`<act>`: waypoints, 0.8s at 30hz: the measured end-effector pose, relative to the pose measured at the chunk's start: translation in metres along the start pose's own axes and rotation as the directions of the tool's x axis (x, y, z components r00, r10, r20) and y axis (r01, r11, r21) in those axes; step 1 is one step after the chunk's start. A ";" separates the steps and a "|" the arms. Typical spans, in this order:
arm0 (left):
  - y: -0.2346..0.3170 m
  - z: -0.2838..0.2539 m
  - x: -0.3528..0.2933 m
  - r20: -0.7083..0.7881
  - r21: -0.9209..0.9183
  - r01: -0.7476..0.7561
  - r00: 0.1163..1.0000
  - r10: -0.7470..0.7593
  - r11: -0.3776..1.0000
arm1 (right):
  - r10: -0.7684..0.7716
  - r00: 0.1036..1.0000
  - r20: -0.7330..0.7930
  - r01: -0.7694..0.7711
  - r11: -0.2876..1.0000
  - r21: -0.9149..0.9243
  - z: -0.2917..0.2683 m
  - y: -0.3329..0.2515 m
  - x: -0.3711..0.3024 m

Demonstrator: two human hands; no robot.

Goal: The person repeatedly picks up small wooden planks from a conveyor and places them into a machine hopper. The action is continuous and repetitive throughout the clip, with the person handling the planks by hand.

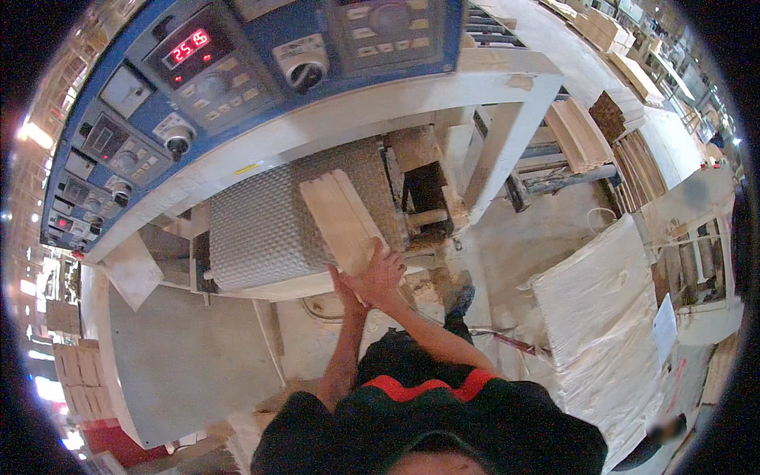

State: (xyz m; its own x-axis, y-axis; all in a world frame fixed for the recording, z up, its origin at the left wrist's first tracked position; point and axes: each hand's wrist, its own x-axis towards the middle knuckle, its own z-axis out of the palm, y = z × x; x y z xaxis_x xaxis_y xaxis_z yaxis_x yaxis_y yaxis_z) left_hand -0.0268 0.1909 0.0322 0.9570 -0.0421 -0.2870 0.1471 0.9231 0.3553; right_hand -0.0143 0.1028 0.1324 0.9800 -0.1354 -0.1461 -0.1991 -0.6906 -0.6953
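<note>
A pale wooden board (342, 215) lies over the textured grey conveyor belt (261, 222), its far end pointing away and a little left. Lines run along its length, and I cannot tell whether it is one piece or several laid together. My right hand (381, 275) is closed over the near end, fingers wrapped across the right side. At the left corner of the same end, my left hand (348, 294) grips with its thumb up along the edge. The undersides of the fingers are hidden by the wood.
A blue control panel (245, 103) with dials and a red display spans the machine above the belt. The white frame post (507, 150) stands right of it. Stacked wooden strips (576, 134) rest on rollers beyond. A covered pallet stack (594, 293) is at right, a grey panel (190, 356) at left.
</note>
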 end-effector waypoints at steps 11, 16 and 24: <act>0.010 -0.007 -0.006 -0.016 -0.220 0.022 1.000 -0.026 0.975 | 0.049 0.999 -0.002 -0.049 0.993 -0.106 0.039 -0.025 0.020; 0.054 -0.027 -0.003 0.009 -0.130 0.074 0.997 -0.073 0.989 | -0.139 0.986 -0.089 0.152 0.977 0.153 0.069 0.014 0.040; 0.095 -0.042 0.006 0.028 0.078 0.114 0.993 -0.116 0.990 | -0.113 0.989 0.099 0.035 0.811 0.583 0.076 0.027 0.036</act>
State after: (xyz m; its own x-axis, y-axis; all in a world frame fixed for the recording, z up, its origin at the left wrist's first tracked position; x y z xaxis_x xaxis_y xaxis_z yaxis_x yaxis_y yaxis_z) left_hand -0.0177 0.2942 0.0269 0.9400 -0.1601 -0.3012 0.2742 0.8799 0.3882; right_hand 0.0154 0.1334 0.0553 0.9907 0.0145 -0.1352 -0.1316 -0.1505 -0.9798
